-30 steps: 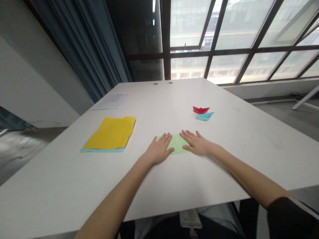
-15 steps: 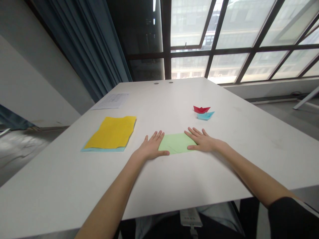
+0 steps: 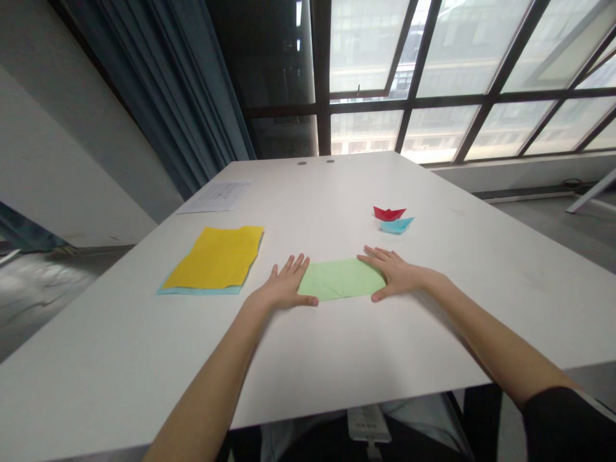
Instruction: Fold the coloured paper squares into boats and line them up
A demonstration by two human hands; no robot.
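Observation:
A light green sheet of paper, folded into a wide rectangle, lies flat on the white table between my two hands. Its lower edge shows slight creases. My left hand rests at the sheet's left end, fingers spread and thumb along the near corner. At the right end my right hand lies with its fingertips on the far corner and its thumb by the near one. Both hands are open and hold nothing. Beyond my right hand sit a red paper boat and a light blue paper boat, close together.
To the left lies a stack of yellow paper with light blue sheets under it. Farther back is a printed white sheet. The white table ends just in front of my body; windows and a blue curtain stand behind it.
My left hand has slid left and my right hand has shifted slightly right, both outward, so more of the green paper shows between them. The paper stays in place.

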